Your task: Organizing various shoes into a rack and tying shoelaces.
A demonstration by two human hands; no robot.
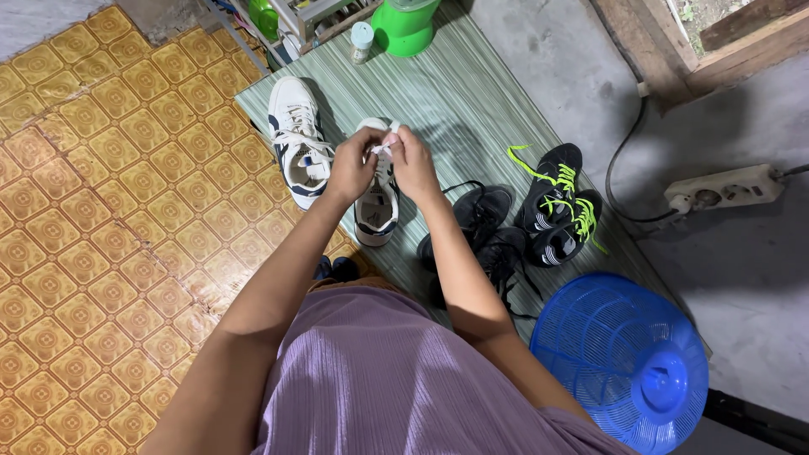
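Both hands, left hand (352, 165) and right hand (413, 160), pinched shut on white lace (383, 148) over white sneaker (377, 202) on green mat (459, 101). Matching sneaker (297, 139) just left. Black shoes (480, 232), neon-laced pair (560, 202) right; blue basket (628, 358) near right elbow.

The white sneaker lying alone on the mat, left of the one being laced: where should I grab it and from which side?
Probably by the heel collar of the white sneaker, coming from above on the near side. Its opening faces up with the heel nearest the person, and the laces cover the front. The left hand is closest.
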